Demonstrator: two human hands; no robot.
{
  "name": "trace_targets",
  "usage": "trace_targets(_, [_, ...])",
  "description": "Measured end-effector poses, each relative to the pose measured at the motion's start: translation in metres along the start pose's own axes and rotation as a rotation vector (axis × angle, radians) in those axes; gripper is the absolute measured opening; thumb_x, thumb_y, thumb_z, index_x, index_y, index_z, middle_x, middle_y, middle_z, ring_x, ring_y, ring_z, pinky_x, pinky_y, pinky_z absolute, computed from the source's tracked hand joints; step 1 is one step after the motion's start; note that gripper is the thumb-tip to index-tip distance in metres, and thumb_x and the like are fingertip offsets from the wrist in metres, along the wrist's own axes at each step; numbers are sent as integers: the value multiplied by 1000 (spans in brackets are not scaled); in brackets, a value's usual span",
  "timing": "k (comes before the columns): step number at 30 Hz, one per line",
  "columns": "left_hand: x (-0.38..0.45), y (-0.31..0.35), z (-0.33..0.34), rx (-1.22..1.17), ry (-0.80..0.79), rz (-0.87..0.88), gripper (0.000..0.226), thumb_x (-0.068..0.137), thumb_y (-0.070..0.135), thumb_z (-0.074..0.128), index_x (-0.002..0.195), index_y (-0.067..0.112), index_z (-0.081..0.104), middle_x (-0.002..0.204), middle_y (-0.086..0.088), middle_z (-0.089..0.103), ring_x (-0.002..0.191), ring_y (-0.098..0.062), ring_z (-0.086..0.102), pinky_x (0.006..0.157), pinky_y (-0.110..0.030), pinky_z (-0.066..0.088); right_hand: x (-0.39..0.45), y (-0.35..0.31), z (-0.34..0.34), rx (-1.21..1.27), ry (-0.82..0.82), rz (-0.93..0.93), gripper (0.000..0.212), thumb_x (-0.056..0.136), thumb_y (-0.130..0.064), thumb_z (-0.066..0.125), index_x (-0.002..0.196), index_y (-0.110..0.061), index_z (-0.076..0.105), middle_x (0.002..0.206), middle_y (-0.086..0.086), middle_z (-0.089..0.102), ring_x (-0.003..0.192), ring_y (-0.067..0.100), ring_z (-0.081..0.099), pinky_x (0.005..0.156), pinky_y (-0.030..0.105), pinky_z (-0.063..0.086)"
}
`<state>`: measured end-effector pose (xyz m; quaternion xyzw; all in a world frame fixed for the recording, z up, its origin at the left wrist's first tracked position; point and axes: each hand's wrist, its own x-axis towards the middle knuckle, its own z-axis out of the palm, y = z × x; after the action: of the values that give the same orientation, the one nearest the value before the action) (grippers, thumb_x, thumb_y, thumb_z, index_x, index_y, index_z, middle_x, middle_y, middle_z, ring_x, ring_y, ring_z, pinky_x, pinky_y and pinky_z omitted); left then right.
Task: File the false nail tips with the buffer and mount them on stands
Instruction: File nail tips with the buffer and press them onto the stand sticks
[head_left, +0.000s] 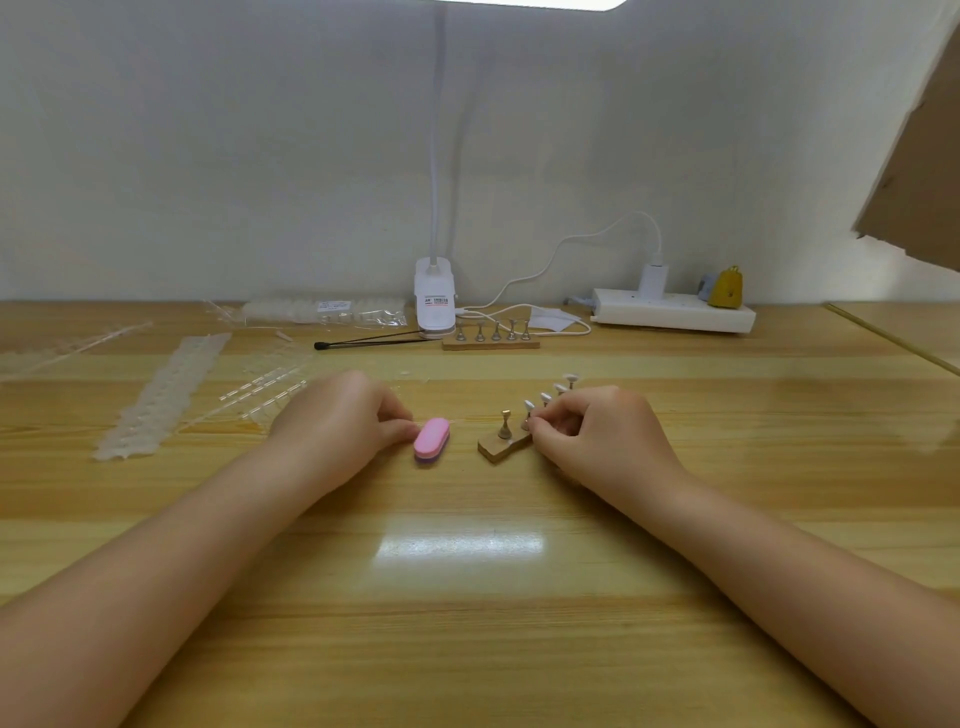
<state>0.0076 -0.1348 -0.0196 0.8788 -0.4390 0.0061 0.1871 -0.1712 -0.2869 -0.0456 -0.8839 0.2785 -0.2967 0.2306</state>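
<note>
The left hand (343, 415), fingers curled, touches the pink oval foam buffer (431, 439) lying on the wooden table (467, 571), while the right hand (597, 436) pinches a white nail tip (529, 406) on the wooden stand block (503, 449).

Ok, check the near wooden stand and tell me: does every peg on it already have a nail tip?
No: on the near wooden stand, the peg nearest the camera is bare, while the pegs behind it carry nail tips.

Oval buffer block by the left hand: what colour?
Oval buffer block: pink top, purple layer beneath. Head view shows it.
</note>
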Motion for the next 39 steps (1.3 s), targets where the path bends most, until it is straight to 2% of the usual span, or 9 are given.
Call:
trace_targets(11, [6, -5, 8, -152, 169, -28, 4, 88, 25, 63, 84, 24, 62, 87, 9, 62, 82, -13, 57, 65, -28, 42, -15, -17, -4, -18, 10, -142, 24, 87, -29, 63, 68, -14, 66, 53, -6, 52, 52, 12, 48, 54, 33, 42])
trace_targets(14, [3, 1, 3, -547, 367, -8, 7, 87, 18, 68, 87, 23, 62, 80, 8, 64, 69, -7, 58, 60, -21, 44, -15, -19, -5, 128, 20, -160, 24, 87, -26, 64, 68, -12, 68, 53, -2, 53, 50, 11, 45, 54, 34, 40])
trace_targets(17, [-10, 24, -3, -1083, 254, 12, 15, 86, 5, 68, 94, 18, 66, 77, 0, 70, 67, -9, 66, 62, -20, 53, -17, -21, -4, 355, -10, -160, 18, 88, -23, 67, 75, -11, 73, 49, -9, 46, 48, 4, 39, 52, 19, 33])
trace_targets(19, [-20, 39, 1, -1209, 131, 38, 14, 84, 0, 67, 95, 9, 68, 76, -7, 72, 69, -13, 69, 63, -18, 54, -17, -23, -3, 468, -16, -141, 12, 87, -23, 69, 84, -13, 74, 47, -14, 43, 47, 3, 39, 53, 12, 31])
trace_targets(24, [-34, 52, 14, -1134, 95, 57, 10, 81, 9, 72, 89, 15, 71, 77, -4, 73, 73, -15, 70, 64, -18, 54, -17, -24, -1, 547, -37, -145, 9, 87, -17, 69, 84, -12, 75, 50, -11, 46, 48, 1, 40, 52, 13, 34])
trace_targets(30, [-36, 47, 19, -669, 387, 321, 8, 80, 19, 75, 83, 25, 70, 68, 13, 66, 65, -2, 60, 58, -11, 44, -18, -25, 1, 615, -52, -59, 10, 86, -17, 70, 81, -10, 73, 54, 1, 55, 50, 5, 44, 53, 14, 37])
trace_targets(32, [-36, 45, 19, -421, 487, 508, 3, 83, 19, 74, 84, 19, 72, 72, 12, 63, 66, -6, 58, 61, -21, 47, -18, -25, 1, 610, -61, -45, 11, 87, -19, 69, 82, -9, 72, 52, -3, 55, 50, 3, 44, 53, 13, 38])
trace_targets(35, [-36, 42, 19, -184, 587, 664, 8, 85, 22, 69, 85, 17, 75, 71, 5, 64, 63, -17, 59, 57, -35, 48, -20, -25, -1, 607, -83, -35, 12, 89, -18, 66, 88, -8, 72, 62, 13, 62, 55, 7, 49, 56, 14, 40])
trace_targets(39, [-34, 46, 17, -529, 421, 368, 6, 85, 21, 71, 84, 26, 68, 68, 18, 62, 58, -6, 56, 58, -22, 47, -19, -30, -2, 614, -81, -58, 13, 89, -20, 67, 87, -8, 71, 62, 14, 61, 54, 5, 50, 55, 15, 42])
